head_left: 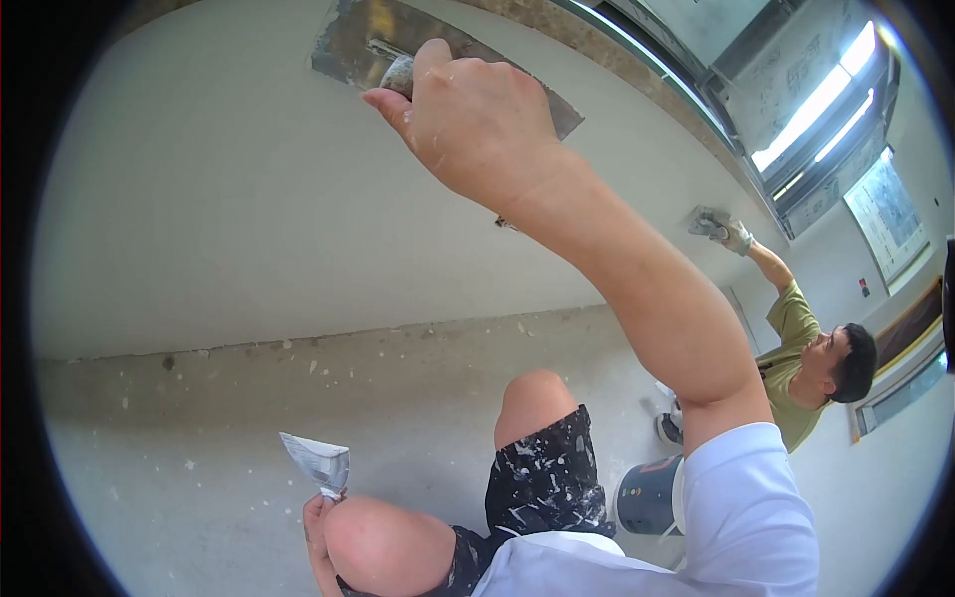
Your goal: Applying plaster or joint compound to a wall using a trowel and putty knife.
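Note:
My right hand reaches up along the pale wall and is closed round the handle of a plastering trowel. The trowel's broad metal blade lies against or close to the top of the wall, by the brown stone-like edge; my fist hides part of it. Low on the left, beside my bent knee, my left hand is closed on a putty knife. Its flared blade points up and carries white material. The knee covers some of that hand's fingers.
A dark bucket stands on the floor by my right side. At the right a co-worker in an olive shirt holds another trowel to the wall with a gloved hand. A window frame lies above the stone-like edge.

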`<act>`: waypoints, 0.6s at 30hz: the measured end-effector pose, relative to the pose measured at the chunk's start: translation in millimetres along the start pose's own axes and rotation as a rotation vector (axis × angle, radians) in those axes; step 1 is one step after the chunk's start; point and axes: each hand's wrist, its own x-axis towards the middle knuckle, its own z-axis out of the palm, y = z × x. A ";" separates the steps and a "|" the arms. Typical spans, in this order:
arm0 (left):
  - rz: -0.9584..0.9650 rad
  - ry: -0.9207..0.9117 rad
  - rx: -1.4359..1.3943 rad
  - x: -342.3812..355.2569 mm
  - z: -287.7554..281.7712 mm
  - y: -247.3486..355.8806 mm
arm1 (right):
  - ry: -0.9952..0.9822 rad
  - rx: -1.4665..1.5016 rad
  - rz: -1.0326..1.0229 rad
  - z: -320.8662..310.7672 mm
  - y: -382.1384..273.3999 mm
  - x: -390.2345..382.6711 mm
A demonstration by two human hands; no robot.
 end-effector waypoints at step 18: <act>-0.037 -0.139 0.087 41.7 25.5 9.0 | -0.190 0.005 0.329 26.6 319.6 -156.5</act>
